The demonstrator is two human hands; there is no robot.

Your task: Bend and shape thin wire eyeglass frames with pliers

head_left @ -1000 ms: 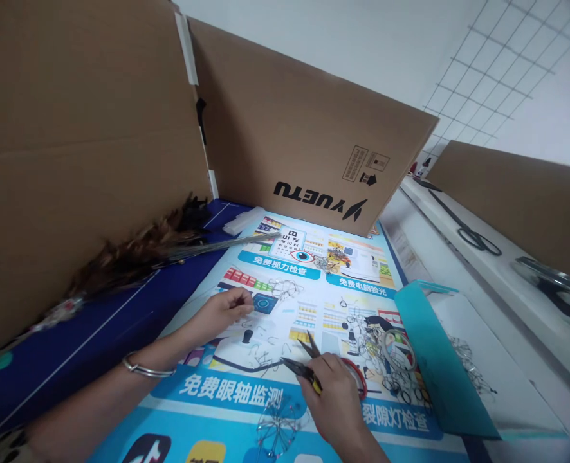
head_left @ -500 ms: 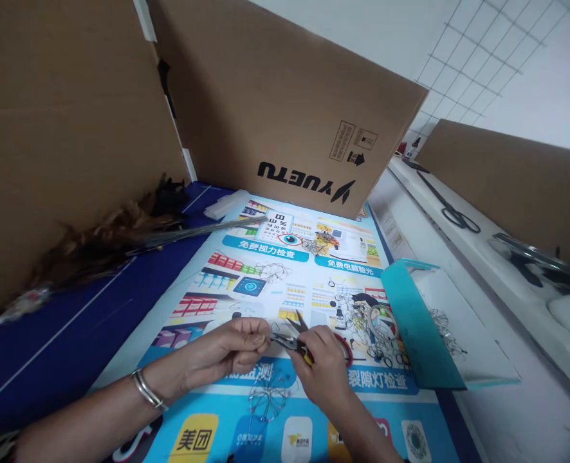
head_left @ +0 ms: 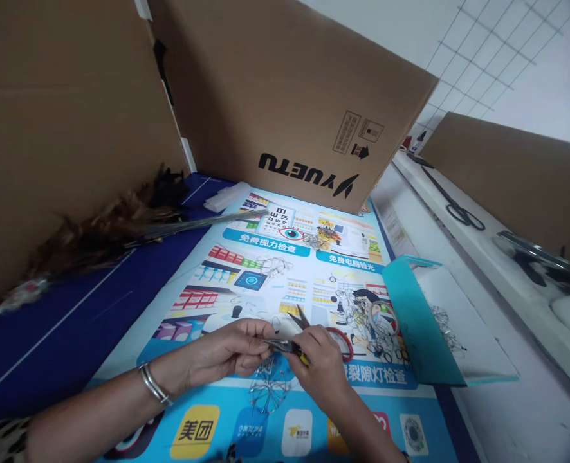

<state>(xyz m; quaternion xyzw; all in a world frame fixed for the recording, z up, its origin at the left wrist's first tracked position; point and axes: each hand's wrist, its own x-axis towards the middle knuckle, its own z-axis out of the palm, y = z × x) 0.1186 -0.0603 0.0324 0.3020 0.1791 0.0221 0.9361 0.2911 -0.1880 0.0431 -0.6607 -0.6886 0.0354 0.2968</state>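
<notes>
My right hand (head_left: 320, 363) is closed around a pair of pliers (head_left: 281, 345) with dark jaws and a bit of yellow on the handle. The jaws reach to the fingertips of my left hand (head_left: 237, 350), which is closed in a pinch. Whatever those fingers hold is too small to make out. Just beyond my right hand lie scissors (head_left: 301, 317), blades pointing away, with a red handle loop showing to the right. Below the hands, a round spoked wire piece (head_left: 269, 390) with small beads rests on the printed sheet (head_left: 246, 308).
To the right lies a tangle of wire and rings (head_left: 379, 325), beside a teal-edged box (head_left: 422, 334) holding more wire pieces. Wire clusters (head_left: 274, 265) lie farther up the sheet. Feathers (head_left: 106, 225) lie at left. Cardboard (head_left: 285, 96) walls the back and left.
The pliers' jaws have come to my left fingertips and lie flatter. My left hand has turned slightly. The whole view has shifted a little.
</notes>
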